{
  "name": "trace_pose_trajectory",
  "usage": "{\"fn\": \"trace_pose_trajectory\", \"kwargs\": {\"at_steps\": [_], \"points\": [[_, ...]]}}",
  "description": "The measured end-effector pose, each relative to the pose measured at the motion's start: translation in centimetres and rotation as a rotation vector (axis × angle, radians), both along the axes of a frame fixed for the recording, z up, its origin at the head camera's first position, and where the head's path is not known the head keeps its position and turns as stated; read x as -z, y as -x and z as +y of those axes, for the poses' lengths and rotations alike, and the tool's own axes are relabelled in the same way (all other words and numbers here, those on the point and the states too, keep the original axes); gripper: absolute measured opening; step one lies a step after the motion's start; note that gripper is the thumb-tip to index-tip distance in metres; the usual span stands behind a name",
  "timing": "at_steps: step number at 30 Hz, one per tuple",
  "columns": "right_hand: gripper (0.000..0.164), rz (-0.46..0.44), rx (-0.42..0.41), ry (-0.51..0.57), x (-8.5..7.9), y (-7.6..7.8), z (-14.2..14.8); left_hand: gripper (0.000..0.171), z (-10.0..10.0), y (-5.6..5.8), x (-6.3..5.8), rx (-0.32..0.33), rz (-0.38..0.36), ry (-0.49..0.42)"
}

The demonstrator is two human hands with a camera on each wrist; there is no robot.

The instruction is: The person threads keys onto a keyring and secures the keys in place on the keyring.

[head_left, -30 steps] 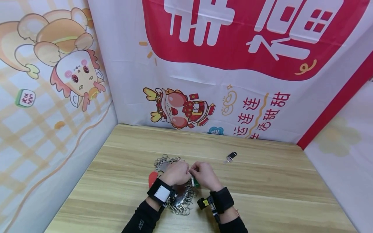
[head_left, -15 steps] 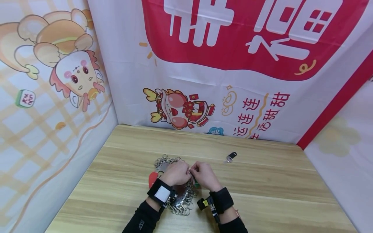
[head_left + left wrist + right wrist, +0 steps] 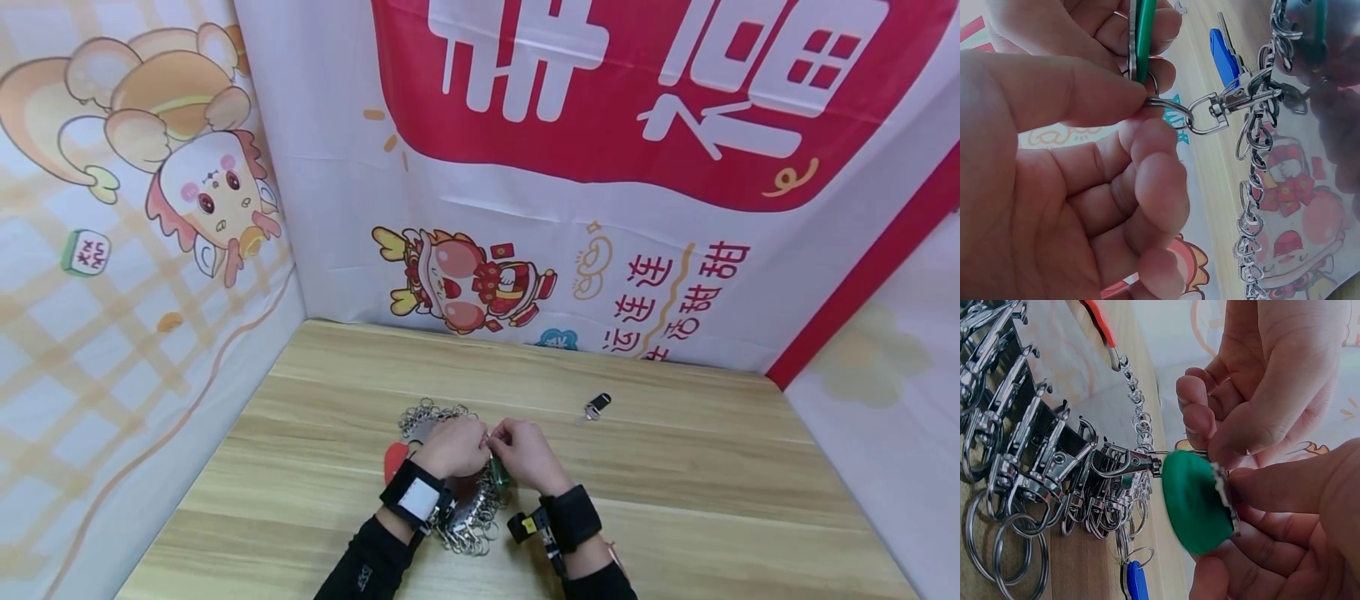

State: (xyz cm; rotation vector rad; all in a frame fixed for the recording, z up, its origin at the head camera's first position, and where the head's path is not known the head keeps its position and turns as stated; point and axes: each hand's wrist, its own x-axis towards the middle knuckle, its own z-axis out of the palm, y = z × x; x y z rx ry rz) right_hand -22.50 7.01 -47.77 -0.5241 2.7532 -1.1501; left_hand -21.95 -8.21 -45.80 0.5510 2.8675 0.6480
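Note:
In the left wrist view my left hand (image 3: 1066, 187) pinches a split key ring (image 3: 1169, 105) between thumb and index finger. That ring is linked to a silver swivel clasp (image 3: 1229, 109). Facing it, my right hand (image 3: 1310, 512) holds a key with a green head (image 3: 1194, 503) by its metal blade, close against the ring. The green head points towards the row of clasps. Seen from the head view, the left hand (image 3: 453, 446) and right hand (image 3: 528, 454) meet fingertip to fingertip above the table. Where the ring meets the key is partly covered by fingers.
Many swivel clasps with rings (image 3: 1019, 487) line a shiny reflective piece under the left forearm. A blue key (image 3: 1137, 581) hangs among them. A flat red piece (image 3: 394, 460) lies at its left. A black key fob (image 3: 597, 406) rests farther back on the wooden table (image 3: 712, 467).
The green key has turned slightly, its green head showing more below the fingers now. Both hands stay almost in the same place; the head view shifts a little.

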Motion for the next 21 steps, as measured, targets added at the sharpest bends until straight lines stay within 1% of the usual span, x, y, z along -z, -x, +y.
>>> {"fn": "trace_pose_trajectory", "kwargs": {"at_steps": [5,15,21], "points": [[0.011,-0.012,0.000,0.003,-0.13,-0.06,-0.01,0.034,0.03,0.06,0.01,0.000,0.007,-0.002],[0.012,-0.034,0.009,0.009,-0.24,-0.01,-0.05,0.032,0.05,0.18,0.17,0.004,0.009,0.018],[0.011,-0.008,0.012,0.009,-0.10,-0.25,-0.31,0.025,-0.07,0.06,0.13,0.003,0.000,0.025]]}}
